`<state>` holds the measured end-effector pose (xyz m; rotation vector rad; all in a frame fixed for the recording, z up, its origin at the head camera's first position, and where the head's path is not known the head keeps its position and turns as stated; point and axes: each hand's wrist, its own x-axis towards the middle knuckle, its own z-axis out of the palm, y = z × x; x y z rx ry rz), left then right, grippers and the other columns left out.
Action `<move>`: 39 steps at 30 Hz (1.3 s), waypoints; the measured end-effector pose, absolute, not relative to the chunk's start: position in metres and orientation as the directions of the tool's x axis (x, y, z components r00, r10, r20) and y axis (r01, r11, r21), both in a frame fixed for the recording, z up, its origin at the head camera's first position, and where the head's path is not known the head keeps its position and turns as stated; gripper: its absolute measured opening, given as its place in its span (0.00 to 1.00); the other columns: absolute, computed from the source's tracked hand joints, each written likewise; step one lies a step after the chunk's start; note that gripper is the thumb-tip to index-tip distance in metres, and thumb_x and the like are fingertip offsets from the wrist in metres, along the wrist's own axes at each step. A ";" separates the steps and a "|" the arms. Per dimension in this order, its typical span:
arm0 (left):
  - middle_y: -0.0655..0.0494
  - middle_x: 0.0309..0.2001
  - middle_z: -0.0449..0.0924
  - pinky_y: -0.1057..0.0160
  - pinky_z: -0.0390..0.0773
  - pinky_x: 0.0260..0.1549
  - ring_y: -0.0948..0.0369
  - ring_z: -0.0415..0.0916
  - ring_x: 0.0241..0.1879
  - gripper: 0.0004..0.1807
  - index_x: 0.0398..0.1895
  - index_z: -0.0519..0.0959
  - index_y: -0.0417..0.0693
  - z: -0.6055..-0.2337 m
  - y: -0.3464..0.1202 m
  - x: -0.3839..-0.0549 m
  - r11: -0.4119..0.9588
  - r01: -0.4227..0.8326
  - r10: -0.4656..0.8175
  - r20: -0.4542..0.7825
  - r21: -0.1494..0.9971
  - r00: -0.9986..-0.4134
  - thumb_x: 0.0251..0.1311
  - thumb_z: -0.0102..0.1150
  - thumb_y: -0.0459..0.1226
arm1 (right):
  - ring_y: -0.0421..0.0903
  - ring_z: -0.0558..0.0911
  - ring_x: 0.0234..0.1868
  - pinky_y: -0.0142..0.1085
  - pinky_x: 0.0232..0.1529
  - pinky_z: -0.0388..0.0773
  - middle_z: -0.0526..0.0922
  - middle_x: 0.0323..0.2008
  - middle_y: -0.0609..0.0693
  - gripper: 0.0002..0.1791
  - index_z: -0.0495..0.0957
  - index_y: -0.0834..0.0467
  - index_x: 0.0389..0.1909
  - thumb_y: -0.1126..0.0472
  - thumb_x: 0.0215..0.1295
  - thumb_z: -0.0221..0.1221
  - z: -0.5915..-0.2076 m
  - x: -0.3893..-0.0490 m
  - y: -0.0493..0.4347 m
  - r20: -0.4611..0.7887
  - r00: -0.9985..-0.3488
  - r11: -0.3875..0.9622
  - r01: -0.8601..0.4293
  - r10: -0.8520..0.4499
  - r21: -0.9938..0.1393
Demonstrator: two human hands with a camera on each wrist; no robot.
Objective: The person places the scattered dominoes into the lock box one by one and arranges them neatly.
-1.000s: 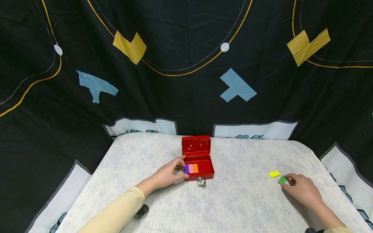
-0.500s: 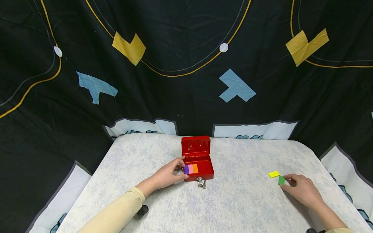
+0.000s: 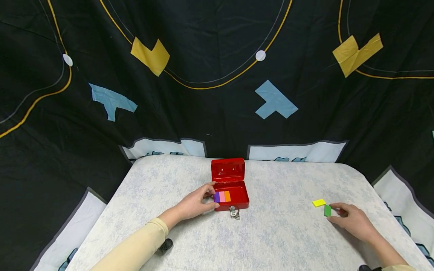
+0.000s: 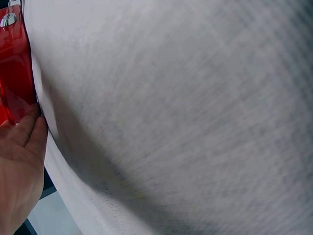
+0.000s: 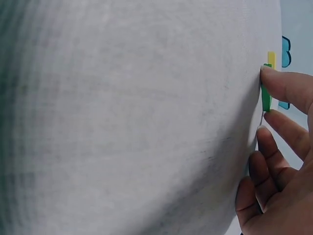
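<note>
In the head view, my left hand (image 3: 194,201) grips the left side of an open red cash box (image 3: 242,197), thumb by its front corner. The left wrist view shows fingertips (image 4: 33,120) against the red wall. Purple, pink (image 3: 222,196) and orange (image 3: 227,196) tiles lie side by side inside it; part of the purple tile (image 3: 216,197) may be behind the fingers. On the right, my right hand (image 3: 350,220) pinches a green tile (image 3: 327,210) by its ends between thumb and a finger. A yellow tile (image 3: 318,203) lies just beyond it on the table.
The raised lid (image 3: 228,169) stands at the back of the box. A lock with keys (image 3: 234,212) hangs at its front. Pale patterned cloth covers the table (image 3: 271,233), and a dark curtain (image 3: 210,120) hangs behind.
The green tile has turned from a slant to nearly straight, close to the yellow tile's corner. My right hand has shifted very slightly. The left hand and the cash box stay put.
</note>
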<state>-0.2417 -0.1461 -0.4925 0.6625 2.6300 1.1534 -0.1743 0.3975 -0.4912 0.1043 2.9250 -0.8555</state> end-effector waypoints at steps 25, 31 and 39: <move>0.63 0.81 0.52 0.48 0.69 0.67 0.59 0.71 0.66 0.22 0.50 0.73 0.58 -0.492 -0.147 -0.243 0.631 0.332 0.483 -0.020 0.701 -0.876 0.62 0.69 0.55 | 0.55 0.73 0.45 0.40 0.34 0.74 0.77 0.45 0.59 0.39 0.73 0.70 0.62 0.44 0.63 0.70 -0.492 -0.176 0.397 -0.144 -0.988 0.820 0.126 0.054 -0.559; 0.61 0.80 0.55 0.48 0.70 0.65 0.57 0.72 0.66 0.22 0.50 0.72 0.56 -0.491 -0.147 -0.242 0.624 0.342 0.485 -0.005 0.703 -0.874 0.62 0.69 0.55 | 0.54 0.73 0.44 0.40 0.34 0.73 0.77 0.44 0.58 0.38 0.74 0.70 0.62 0.45 0.63 0.70 -0.494 -0.176 0.398 -0.133 -0.990 0.826 0.121 0.056 -0.550; 0.60 0.79 0.56 0.48 0.70 0.65 0.57 0.72 0.66 0.23 0.50 0.72 0.56 -0.492 -0.147 -0.242 0.616 0.343 0.486 0.000 0.709 -0.874 0.62 0.69 0.55 | 0.55 0.74 0.44 0.42 0.35 0.75 0.78 0.44 0.59 0.36 0.75 0.70 0.61 0.47 0.64 0.69 -0.493 -0.176 0.397 -0.135 -0.989 0.833 0.123 0.058 -0.540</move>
